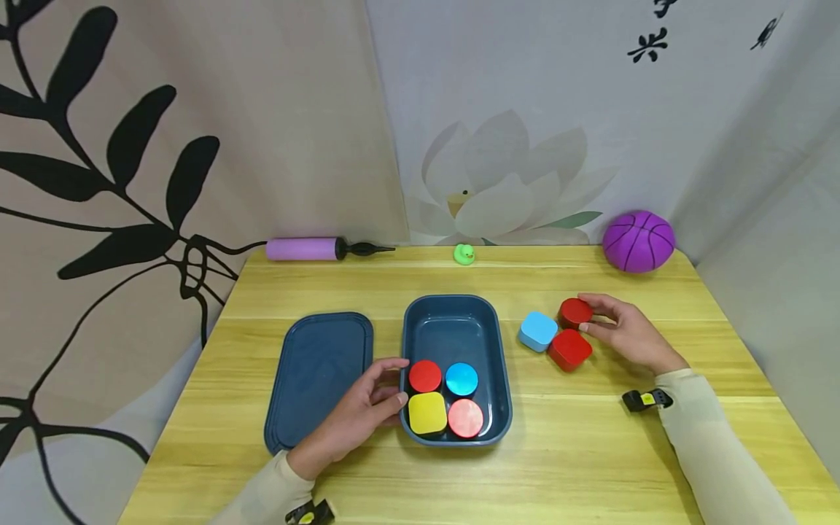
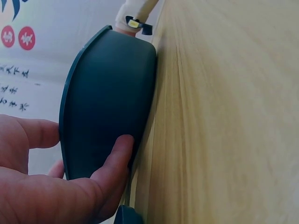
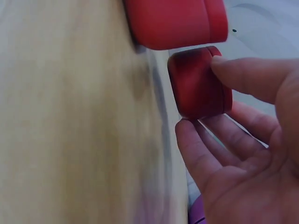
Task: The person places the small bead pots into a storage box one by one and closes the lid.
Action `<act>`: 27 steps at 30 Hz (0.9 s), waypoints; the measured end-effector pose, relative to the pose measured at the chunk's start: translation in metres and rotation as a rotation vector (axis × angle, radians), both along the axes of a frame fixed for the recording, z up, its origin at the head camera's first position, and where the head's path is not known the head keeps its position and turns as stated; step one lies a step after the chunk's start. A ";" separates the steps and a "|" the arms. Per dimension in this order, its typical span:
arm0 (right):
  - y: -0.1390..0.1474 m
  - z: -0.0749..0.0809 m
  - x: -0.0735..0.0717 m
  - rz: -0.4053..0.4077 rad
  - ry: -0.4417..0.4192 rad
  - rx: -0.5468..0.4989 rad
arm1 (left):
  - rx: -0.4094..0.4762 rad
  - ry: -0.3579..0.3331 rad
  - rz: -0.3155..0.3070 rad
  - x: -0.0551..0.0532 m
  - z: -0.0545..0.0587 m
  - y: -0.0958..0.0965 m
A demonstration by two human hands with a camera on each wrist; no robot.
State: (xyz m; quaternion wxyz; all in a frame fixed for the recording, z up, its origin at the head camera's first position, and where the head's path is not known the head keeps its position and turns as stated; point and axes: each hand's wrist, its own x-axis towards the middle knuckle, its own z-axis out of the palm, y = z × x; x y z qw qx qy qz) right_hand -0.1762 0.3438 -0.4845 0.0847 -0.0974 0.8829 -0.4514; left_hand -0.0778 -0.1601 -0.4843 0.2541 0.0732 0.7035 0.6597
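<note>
Pinch at two o'clock from the dark-blue, rounded-rectangular, plastic-looking tray: holding the red, round, plastic-looking block in narrowed fingers of the right hand, leaving contact with the desk unclear. Touching the tray's nine o'clock side with spread fingers of the left hand, seemingly steadying rather than clasping. Working beside a red, rounded-square, plastic-looking block at six o'clock and a light-blue, rounded-square, plastic-looking block at eight, so probably calling for light, level pressure without nudging either.
</note>
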 end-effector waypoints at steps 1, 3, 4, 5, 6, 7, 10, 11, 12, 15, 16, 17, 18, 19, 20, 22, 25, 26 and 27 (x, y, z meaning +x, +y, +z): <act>0.000 0.002 0.000 -0.009 0.003 0.001 | -0.001 0.001 0.000 0.000 0.000 0.000; -0.001 0.004 -0.001 -0.022 0.010 0.005 | 0.000 -0.001 0.002 0.000 0.000 0.000; -0.002 0.006 -0.001 -0.026 0.013 0.007 | -0.001 -0.001 0.004 0.000 0.000 0.000; -0.003 0.007 -0.002 -0.029 0.016 0.007 | -0.001 -0.002 0.006 0.000 0.000 0.000; -0.003 0.008 -0.003 -0.030 0.016 0.004 | -0.001 -0.003 0.008 0.000 0.000 0.000; -0.004 0.009 -0.004 -0.029 0.017 0.000 | 0.000 -0.001 0.008 0.000 0.000 0.000; -0.006 0.012 -0.006 -0.027 0.020 -0.019 | -0.003 -0.001 0.012 0.000 0.000 0.000; -0.007 0.013 -0.006 -0.027 0.024 -0.024 | -0.005 -0.001 0.012 0.000 0.000 0.000; -0.009 0.014 -0.007 -0.027 0.029 -0.031 | -0.006 -0.002 0.012 -0.001 0.000 0.000; -0.014 0.017 -0.007 -0.023 0.056 -0.045 | -0.010 -0.003 0.011 0.000 0.000 0.000; -0.017 0.018 -0.007 -0.018 0.063 -0.051 | -0.010 -0.001 0.008 0.000 0.000 0.000; -0.019 0.019 -0.007 -0.012 0.068 -0.061 | -0.009 0.003 0.005 0.000 0.000 0.000; -0.022 0.020 -0.007 -0.006 0.070 -0.072 | -0.007 0.005 0.002 0.001 0.001 0.000; -0.025 0.022 -0.007 0.002 0.068 -0.086 | -0.007 0.008 -0.001 0.001 0.001 0.000; -0.028 0.023 -0.006 0.010 0.062 -0.100 | -0.005 0.008 -0.003 0.001 0.001 0.000; -0.034 0.026 -0.005 0.022 0.049 -0.125 | -0.002 0.007 -0.004 0.001 0.001 0.000; -0.043 0.030 -0.004 0.038 0.043 -0.142 | -0.002 0.001 0.000 0.001 0.001 0.001; -0.046 0.031 -0.004 0.044 0.046 -0.143 | -0.001 -0.001 0.002 0.001 0.001 0.001; -0.049 0.032 -0.004 0.049 0.055 -0.139 | -0.001 0.002 0.000 0.001 0.001 0.001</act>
